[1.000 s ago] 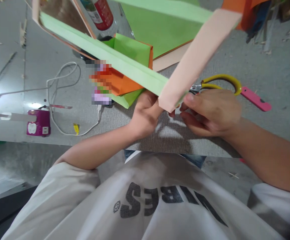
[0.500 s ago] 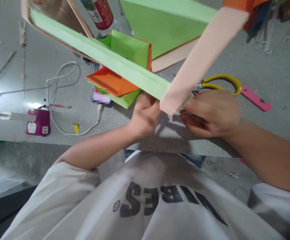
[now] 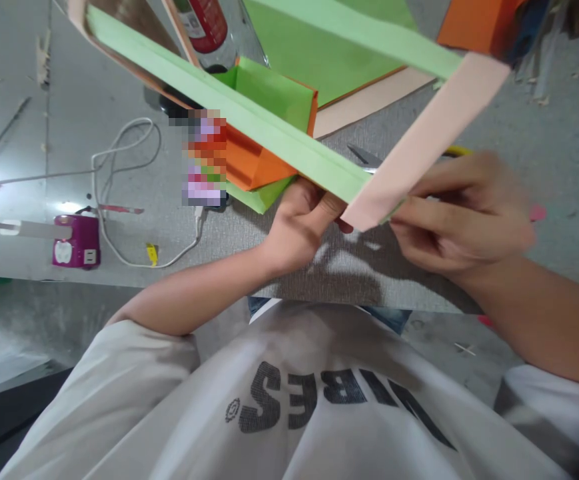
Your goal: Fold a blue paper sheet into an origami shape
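Observation:
A large paper frame [image 3: 269, 133] made of pale green and pale pink strips tilts across the upper view. My left hand [image 3: 302, 230] is closed around its near strip, thumb on top and the other fingers partly hidden underneath. At the near right corner, my right hand [image 3: 464, 220] has its fingertips pinched against the frame's edge; the hand is smeared by motion. Beneath the frame sit a green folded-paper box [image 3: 279, 100] and an orange folded-paper piece [image 3: 249, 160]. Yellow-handled scissors [image 3: 362, 157] lie behind the corner, partly covered by the pink strip and my right hand.
A purple plug adapter [image 3: 76, 243] and a looped white cable [image 3: 134, 264] lie on the left. A red-labelled bottle [image 3: 209, 27] stands at the back beside a green sheet [image 3: 334, 60]. An orange paper piece [image 3: 474, 23] is at the back right. The table edge runs close to my body.
The paper frame and both hands have shifted right, the right hand farthest. My right hand now covers most of the scissors' handles and the pink tool behind them.

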Tool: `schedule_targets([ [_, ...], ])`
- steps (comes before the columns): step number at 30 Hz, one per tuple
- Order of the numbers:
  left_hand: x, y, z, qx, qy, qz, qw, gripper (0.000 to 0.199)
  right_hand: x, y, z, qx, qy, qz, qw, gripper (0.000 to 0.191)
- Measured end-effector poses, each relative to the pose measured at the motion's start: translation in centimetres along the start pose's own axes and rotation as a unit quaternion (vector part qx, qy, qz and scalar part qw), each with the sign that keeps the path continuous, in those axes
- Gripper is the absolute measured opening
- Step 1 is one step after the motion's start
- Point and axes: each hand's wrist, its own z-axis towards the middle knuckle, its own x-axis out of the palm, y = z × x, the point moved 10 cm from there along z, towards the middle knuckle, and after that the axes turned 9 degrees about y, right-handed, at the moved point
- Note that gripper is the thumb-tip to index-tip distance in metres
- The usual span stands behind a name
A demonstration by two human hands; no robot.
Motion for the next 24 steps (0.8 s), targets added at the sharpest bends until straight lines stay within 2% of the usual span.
schedule_targets([
  [2, 0.2, 0.0, 0.0, -0.004, 0.002, 0.0, 1.0, 0.072, -1.8, 1.4, -0.2, -0.073, -0.107, -0.01, 0.992, 0.026],
  [3, 0.2, 0.0, 0.0, -0.007, -0.001, 0.004, 1.0, 0.073, -2.9, 2.3, -0.9, -0.121, -0.179, -0.015, 0.976, 0.015],
  [4, 0.3, 0.0, 0.1, -0.009, -0.003, 0.008, 1.0, 0.075, -2.8, 1.8, -0.7, -0.087, -0.186, -0.016, 0.979, 0.011],
  [5, 0.3, -0.1, 0.1, -0.01, -0.004, 0.01, 1.0, 0.077, -2.1, 1.2, -0.3, -0.048, -0.155, -0.013, 0.987, 0.01],
  [7, 0.4, -0.2, 0.1, -0.007, -0.003, 0.008, 1.0, 0.078, -1.6, 0.8, -0.2, -0.004, -0.145, -0.005, 0.989, 0.013],
  [12, 0.7, -0.4, 0.3, -0.006, 0.001, 0.001, 1.0, 0.078, -2.3, 1.7, -0.4, -0.045, -0.19, -0.013, 0.981, 0.025],
  [15, 0.8, -0.5, 0.4, -0.006, 0.002, 0.008, 1.0, 0.081, -2.1, 1.2, 0.0, -0.044, -0.166, 0.004, 0.985, 0.027],
  [17, 0.9, -0.6, 0.4, -0.007, 0.002, 0.012, 1.0, 0.083, -1.6, 0.6, 0.1, -0.019, -0.137, 0.022, 0.99, 0.03],
  [22, 0.8, -0.6, 0.3, 0.001, 0.001, 0.012, 1.0, 0.079, 0.5, -0.9, -0.3, 0.071, -0.055, 0.019, 0.996, 0.068],
  [24, 0.7, -0.5, 0.3, -0.001, 0.002, 0.007, 1.0, 0.08, 0.7, -1.2, -0.4, 0.082, -0.036, 0.026, 0.996, 0.075],
])
